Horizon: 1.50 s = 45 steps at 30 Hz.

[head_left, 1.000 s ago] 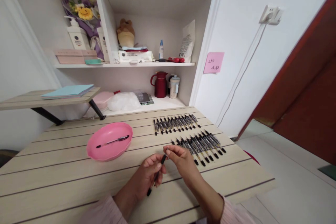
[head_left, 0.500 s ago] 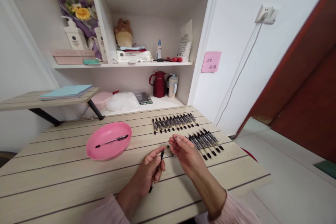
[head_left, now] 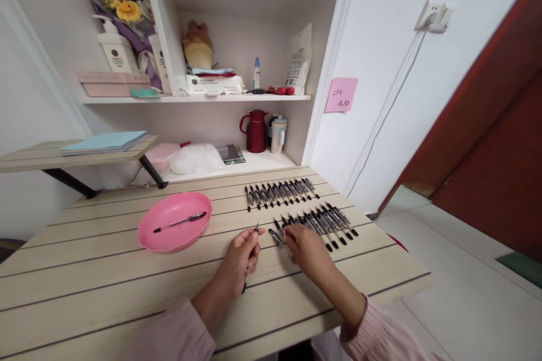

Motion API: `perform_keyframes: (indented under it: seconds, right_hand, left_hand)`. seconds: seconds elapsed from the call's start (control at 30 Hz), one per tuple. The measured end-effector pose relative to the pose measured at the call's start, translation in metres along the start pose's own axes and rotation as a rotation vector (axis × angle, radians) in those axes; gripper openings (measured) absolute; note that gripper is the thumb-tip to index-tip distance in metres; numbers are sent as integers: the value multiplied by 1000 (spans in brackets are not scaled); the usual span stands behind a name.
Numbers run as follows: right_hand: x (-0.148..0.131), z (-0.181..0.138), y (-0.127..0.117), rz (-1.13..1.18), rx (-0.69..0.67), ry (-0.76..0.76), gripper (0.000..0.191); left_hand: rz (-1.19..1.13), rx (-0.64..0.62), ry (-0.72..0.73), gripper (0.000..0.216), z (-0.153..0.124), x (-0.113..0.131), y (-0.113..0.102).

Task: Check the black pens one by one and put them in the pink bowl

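My left hand (head_left: 241, 256) is closed round a black pen (head_left: 252, 248) whose tip points up and away from me. My right hand (head_left: 305, 245) rests palm down on the wooden table (head_left: 105, 282), fingers pressed on a pen cap (head_left: 276, 237) at the near-left end of a row of black pens (head_left: 319, 223). A second row of pens (head_left: 279, 192) lies further back. A pink bowl (head_left: 175, 228) to the left holds one black pen (head_left: 180, 221).
White shelves behind the table carry a dark red jug (head_left: 254, 131), a small flask (head_left: 278, 134), bottles, a flower bouquet (head_left: 121, 11) and a plush toy. A raised wooden shelf with a blue book (head_left: 101, 142) stands at the left. The table's right edge drops to the floor.
My right hand pulled the cap off the pen, moved right and forward, and came down onto the table beside the near row. The left hand kept the pen, its tip now bare.
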State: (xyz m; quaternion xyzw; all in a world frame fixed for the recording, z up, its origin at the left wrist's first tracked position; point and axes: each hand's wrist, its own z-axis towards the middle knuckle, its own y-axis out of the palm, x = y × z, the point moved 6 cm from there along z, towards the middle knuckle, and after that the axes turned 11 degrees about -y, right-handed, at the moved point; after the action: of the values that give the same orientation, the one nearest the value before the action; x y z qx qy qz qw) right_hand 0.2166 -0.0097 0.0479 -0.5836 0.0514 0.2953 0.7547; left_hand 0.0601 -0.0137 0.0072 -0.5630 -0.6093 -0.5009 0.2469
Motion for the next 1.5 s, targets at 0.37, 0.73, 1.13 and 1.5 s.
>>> perform_keyframes:
  seconds: [0.37, 0.73, 1.13, 1.5]
  right_hand:
    - [0, -27, 10, -108, -169, 8, 21]
    - [-14, -32, 28, -329, -312, -54, 24]
    - [-9, -27, 30, -318, -255, -1, 19]
    - [-18, -6, 26, -402, -310, -32, 22]
  left_hand:
    - [126, 224, 30, 33, 21, 2, 13]
    - [123, 189, 13, 32, 35, 1, 23]
    - [124, 170, 31, 33, 38, 8, 12]
    - [135, 150, 9, 28, 42, 2, 17]
